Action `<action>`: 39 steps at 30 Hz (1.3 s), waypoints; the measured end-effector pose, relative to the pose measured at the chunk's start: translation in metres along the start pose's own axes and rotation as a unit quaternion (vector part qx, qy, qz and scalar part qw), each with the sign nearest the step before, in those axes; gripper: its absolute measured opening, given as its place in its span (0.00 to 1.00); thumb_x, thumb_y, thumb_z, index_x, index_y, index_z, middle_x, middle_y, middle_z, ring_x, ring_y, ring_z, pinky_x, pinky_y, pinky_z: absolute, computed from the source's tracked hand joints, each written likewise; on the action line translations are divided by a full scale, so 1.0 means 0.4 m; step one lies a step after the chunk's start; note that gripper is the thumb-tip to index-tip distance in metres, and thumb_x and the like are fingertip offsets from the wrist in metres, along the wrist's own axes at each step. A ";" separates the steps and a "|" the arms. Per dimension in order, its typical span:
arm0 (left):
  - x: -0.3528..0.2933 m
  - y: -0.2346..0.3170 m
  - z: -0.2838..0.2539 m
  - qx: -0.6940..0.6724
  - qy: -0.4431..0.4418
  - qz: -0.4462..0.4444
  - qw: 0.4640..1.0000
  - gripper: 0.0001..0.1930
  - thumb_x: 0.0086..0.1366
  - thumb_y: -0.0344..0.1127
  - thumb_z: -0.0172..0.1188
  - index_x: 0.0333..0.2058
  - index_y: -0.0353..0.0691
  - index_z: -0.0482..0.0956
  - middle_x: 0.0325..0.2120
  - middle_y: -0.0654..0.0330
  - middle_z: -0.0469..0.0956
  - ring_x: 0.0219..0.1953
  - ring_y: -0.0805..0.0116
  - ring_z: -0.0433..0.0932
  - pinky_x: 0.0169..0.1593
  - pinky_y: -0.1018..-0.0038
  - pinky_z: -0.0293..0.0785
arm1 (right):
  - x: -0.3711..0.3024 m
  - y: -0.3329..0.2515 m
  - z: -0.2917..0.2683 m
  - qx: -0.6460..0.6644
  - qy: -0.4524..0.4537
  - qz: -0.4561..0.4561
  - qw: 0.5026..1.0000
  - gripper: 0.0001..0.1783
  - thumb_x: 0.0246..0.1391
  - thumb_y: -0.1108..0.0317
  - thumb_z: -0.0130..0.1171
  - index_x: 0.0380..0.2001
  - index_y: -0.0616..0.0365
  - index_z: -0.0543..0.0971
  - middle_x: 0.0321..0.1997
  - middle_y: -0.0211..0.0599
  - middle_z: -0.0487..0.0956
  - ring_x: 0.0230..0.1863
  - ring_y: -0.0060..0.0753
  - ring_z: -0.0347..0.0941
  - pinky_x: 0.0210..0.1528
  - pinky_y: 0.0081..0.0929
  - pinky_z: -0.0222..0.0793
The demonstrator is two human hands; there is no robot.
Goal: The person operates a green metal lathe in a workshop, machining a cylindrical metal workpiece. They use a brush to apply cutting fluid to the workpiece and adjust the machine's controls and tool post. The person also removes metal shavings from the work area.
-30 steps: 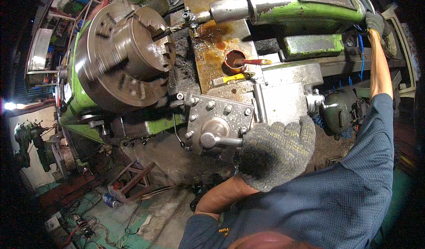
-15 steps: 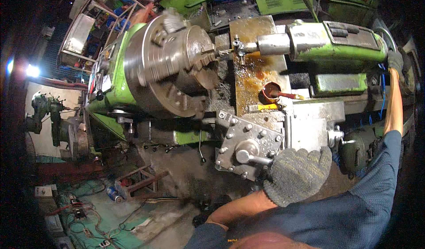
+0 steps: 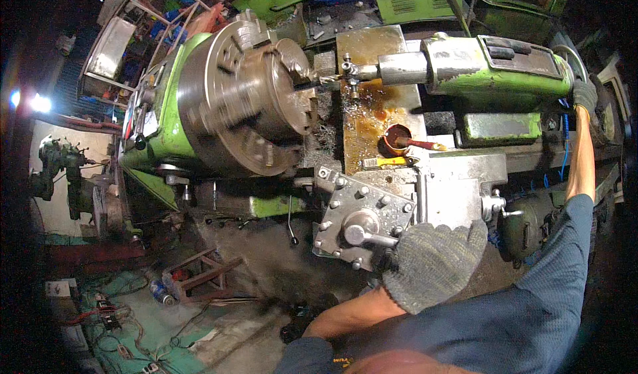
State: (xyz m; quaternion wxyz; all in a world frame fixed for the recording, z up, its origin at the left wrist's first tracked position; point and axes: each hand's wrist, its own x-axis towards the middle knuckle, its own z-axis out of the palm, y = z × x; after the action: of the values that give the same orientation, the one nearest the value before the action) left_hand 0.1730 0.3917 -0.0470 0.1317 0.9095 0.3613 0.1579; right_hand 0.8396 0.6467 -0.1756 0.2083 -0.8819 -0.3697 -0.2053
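A large metal lathe chuck point(image 3: 199, 108), blurred by spinning, grips a round steel workpiece point(image 3: 286, 98). A drill bit point(image 3: 327, 81) points at the workpiece's face from the tailstock quill point(image 3: 401, 68); whether its tip is inside, I cannot tell. My gloved right hand point(image 3: 585, 95) is closed on the rim of the tailstock handwheel point(image 3: 573, 65), at the far right. My left hand point(image 3: 435, 267), in a grey knit glove, lies over the end of the tool post lever point(image 3: 372, 238), its fingers bent and partly hidden. The square tool post point(image 3: 339, 208) is beneath that lever.
A red-brown pot point(image 3: 397, 136) with a brush in it and a yellow-handled brush point(image 3: 389, 162) sit on the oily carriage. Metal chips lie below the workpiece. A small stool frame point(image 3: 209, 277), a can point(image 3: 161, 292) and cables point(image 3: 139, 334) are on the floor at left.
The chuck and workpiece have turned. The whole view has shifted slightly, so the machine appears further left. Both my hands keep their places on the lever and the handwheel.
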 end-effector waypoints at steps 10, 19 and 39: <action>-0.004 -0.012 -0.020 -0.011 -0.015 0.022 1.000 0.18 0.60 0.39 0.56 0.48 0.41 0.77 0.24 0.62 0.75 0.23 0.64 0.76 0.25 0.62 0.67 | -0.005 -0.018 -0.033 0.022 -0.035 0.025 0.999 0.29 0.49 0.48 0.55 0.49 0.54 0.82 0.49 0.61 0.80 0.53 0.63 0.76 0.55 0.49 0.70; -0.004 -0.022 -0.010 0.011 0.027 0.032 0.999 0.18 0.60 0.38 0.55 0.47 0.40 0.78 0.25 0.62 0.76 0.23 0.65 0.76 0.24 0.63 0.68 | 0.056 -0.007 -0.061 0.041 -0.119 0.026 0.992 0.27 0.50 0.49 0.54 0.44 0.58 0.83 0.44 0.62 0.81 0.48 0.62 0.78 0.49 0.50 0.71; 0.005 0.018 0.029 0.055 0.117 -0.072 0.989 0.09 0.57 0.35 0.56 0.37 0.47 0.79 0.17 0.60 0.76 0.19 0.59 0.77 0.23 0.60 0.68 | 0.012 -0.064 -0.062 -0.004 -0.040 -0.015 0.999 0.25 0.51 0.51 0.53 0.46 0.56 0.82 0.47 0.60 0.81 0.51 0.64 0.77 0.53 0.52 0.71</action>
State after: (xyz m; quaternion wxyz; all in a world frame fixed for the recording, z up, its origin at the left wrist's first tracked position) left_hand 0.1832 0.3866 -0.0546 0.0495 0.8622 0.4469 0.2334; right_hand 0.8186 0.6527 -0.1471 0.1864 -0.8846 -0.3901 -0.1750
